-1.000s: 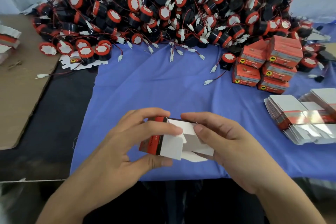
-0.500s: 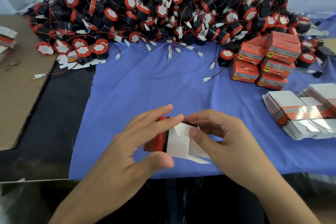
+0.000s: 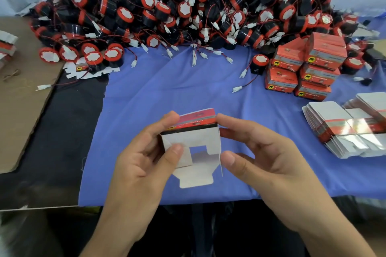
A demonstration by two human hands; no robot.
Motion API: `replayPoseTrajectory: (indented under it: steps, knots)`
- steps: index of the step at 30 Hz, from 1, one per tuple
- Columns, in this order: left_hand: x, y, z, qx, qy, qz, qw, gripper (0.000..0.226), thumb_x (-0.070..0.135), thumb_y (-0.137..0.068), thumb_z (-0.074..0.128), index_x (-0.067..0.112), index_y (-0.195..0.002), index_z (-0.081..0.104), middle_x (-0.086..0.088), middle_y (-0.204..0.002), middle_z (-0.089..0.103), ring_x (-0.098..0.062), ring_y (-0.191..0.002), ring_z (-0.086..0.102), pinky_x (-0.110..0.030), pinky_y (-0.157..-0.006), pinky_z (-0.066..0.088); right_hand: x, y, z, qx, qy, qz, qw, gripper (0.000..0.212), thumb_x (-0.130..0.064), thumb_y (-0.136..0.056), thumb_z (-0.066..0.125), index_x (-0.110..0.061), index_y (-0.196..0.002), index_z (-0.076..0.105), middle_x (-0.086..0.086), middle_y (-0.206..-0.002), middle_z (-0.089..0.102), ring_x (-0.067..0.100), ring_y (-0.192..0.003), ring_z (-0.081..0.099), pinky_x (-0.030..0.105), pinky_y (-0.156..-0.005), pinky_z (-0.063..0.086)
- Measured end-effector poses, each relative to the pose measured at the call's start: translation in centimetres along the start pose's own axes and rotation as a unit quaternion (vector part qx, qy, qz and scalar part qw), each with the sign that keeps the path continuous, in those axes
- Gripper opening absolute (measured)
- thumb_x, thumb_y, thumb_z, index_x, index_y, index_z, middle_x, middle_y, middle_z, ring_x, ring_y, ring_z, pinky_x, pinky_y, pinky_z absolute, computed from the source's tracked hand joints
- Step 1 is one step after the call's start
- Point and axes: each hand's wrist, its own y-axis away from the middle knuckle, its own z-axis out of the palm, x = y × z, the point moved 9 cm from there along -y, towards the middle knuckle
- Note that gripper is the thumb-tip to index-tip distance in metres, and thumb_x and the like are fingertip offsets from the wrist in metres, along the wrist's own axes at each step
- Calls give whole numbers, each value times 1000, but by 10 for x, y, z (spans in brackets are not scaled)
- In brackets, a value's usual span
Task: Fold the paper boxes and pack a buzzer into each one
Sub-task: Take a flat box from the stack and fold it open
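I hold a half-folded red and white paper box over the blue cloth, its open white flaps facing me. My left hand grips its left side, thumb pressing a side flap inward. My right hand pinches its right edge between forefinger and thumb. A big heap of black and red buzzers with red wires and white plugs fills the back of the table. One buzzer stands alone in front of the heap, beside the closed boxes.
Several closed red boxes are stacked at the right. A fanned pile of flat unfolded boxes lies further right and nearer. Brown cardboard covers the left side. A flattened box lies under buzzers at the heap's left front.
The box was turned from lying sideways to upright with its flaps toward me. My right hand shifted from the flaps to the box's right edge; my left thumb now presses a flap.
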Motion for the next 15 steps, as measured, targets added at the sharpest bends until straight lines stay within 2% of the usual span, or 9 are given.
replayPoseTrajectory:
  steps: [3,6,7,9,10,12,13,15]
  knots:
    - [13,4,10,-13,-41,51,998,43,10,-88,75,33,-125,72,10,-135,69,-11,-132,60,-22,-99,52,-1,-2,-11,88,31,-47,995,42,-13,-82,83,-27,-120,72,-2,-120,72,14,-103,69,29,-79,57]
    - [25,10,15,13,-99,103,990,38,18,-88,74,37,-121,70,11,-131,70,-12,-129,62,-26,-101,52,-6,1,-10,132,60,-110,983,33,-1,-82,82,-18,-101,61,-3,-113,74,14,-119,66,28,-82,57]
    - [27,11,14,28,-109,117,987,37,19,-90,75,38,-121,68,10,-131,70,-13,-128,63,-28,-100,53,-6,1,-8,125,65,-122,983,28,-4,-84,81,-17,-95,59,-3,-110,74,14,-125,64,26,-84,56]
    - [31,12,10,48,-101,131,985,32,26,-91,75,39,-119,65,7,-133,69,-15,-128,63,-31,-101,53,-9,2,-4,79,95,-127,984,11,-21,-94,73,-17,-90,64,0,-106,74,14,-135,57,23,-88,54]
    - [31,11,8,54,-88,129,986,30,29,-89,73,40,-116,65,7,-134,69,-16,-129,63,-32,-101,53,-9,3,-3,48,100,-118,987,18,-33,-99,67,-17,-93,67,0,-111,73,14,-139,52,24,-91,53]
    - [31,10,4,61,-59,122,989,29,31,-87,71,40,-113,66,5,-134,69,-18,-128,63,-34,-101,53,-9,6,-3,-12,79,-95,992,42,-54,-98,59,-15,-106,72,-1,-134,68,15,-146,43,31,-99,51]
    - [32,11,4,60,-52,124,989,28,30,-87,71,40,-113,66,5,-134,69,-20,-128,63,-36,-100,55,-10,7,-3,-29,76,-90,993,45,-57,-93,64,-16,-111,73,-2,-143,63,15,-148,41,34,-102,49]
    - [33,13,7,62,-63,136,987,27,29,-89,70,37,-115,67,5,-133,69,-23,-129,62,-50,-100,54,-12,8,-1,-30,93,-95,991,45,-51,-83,78,-20,-114,73,-5,-149,57,15,-149,40,37,-110,45]
